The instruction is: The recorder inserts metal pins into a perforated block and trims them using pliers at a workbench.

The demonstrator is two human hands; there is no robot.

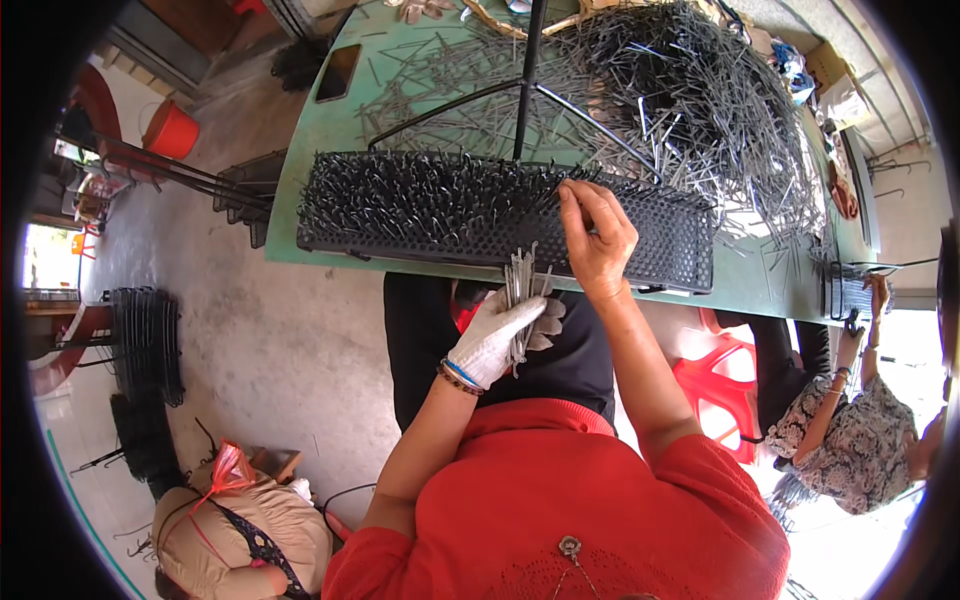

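My left hand [497, 335], in a white knit glove, is closed round a bundle of thin metal rods [519, 285], some with bent tips, just in front of the table's edge. My bare right hand [600, 238] is over a long black perforated metal rack [660, 245], thumb and fingers pinched together at its upper side. Whatever small piece sits between those fingertips is hard to make out. Upright black rods [400, 200] with hooked tips fill the holes in the left and middle of the rack. Toward the right, many holes in its front part are bare.
A large heap of loose metal rods [700, 100] covers the far right of the green table [285, 225]. A black metal stand [526, 95] rises behind the rack. A phone [338, 73] lies far left. Co-workers sit at right [850, 440] and lower left [235, 530]; a red stool [720, 385] stands nearby.
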